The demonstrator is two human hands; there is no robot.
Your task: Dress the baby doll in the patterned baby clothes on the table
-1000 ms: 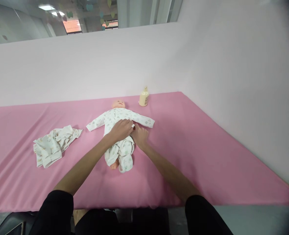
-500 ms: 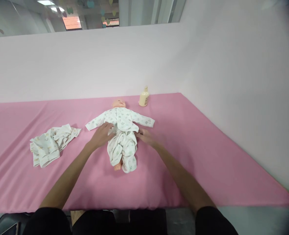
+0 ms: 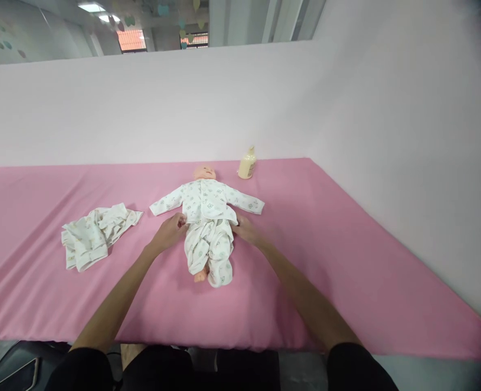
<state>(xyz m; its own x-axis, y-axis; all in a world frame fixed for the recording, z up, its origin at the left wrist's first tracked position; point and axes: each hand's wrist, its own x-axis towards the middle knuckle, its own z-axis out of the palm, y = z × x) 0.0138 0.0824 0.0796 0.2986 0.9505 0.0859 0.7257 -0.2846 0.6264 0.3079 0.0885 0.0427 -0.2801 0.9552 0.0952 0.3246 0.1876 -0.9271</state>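
Note:
A baby doll (image 3: 205, 172) lies on its back on the pink sheet, its head toward the wall. It wears a white printed baby shirt (image 3: 206, 200) with both sleeves spread out sideways. Bunched white printed pants (image 3: 208, 244) cover its legs, and one foot (image 3: 200, 275) sticks out at the bottom. My left hand (image 3: 171, 231) is closed on the shirt's lower left edge, fingers pinched together. At the opposite side, my right hand (image 3: 246, 230) grips the shirt's lower right edge; its fingertips are partly hidden under the cloth.
On the left lies a crumpled white printed garment (image 3: 97, 236). A pale yellow pump bottle (image 3: 247, 164) stands beyond the doll near the wall (image 3: 163, 108). Pink sheet (image 3: 289, 260) covers the table up to its front edge. A phone (image 3: 18, 377) rests on a black seat at lower left.
My left hand has moved off the doll's belly to the shirt's lower left edge, and the shirt front now lies flatter and wider. My right hand stays at the right edge. The view has shifted slightly.

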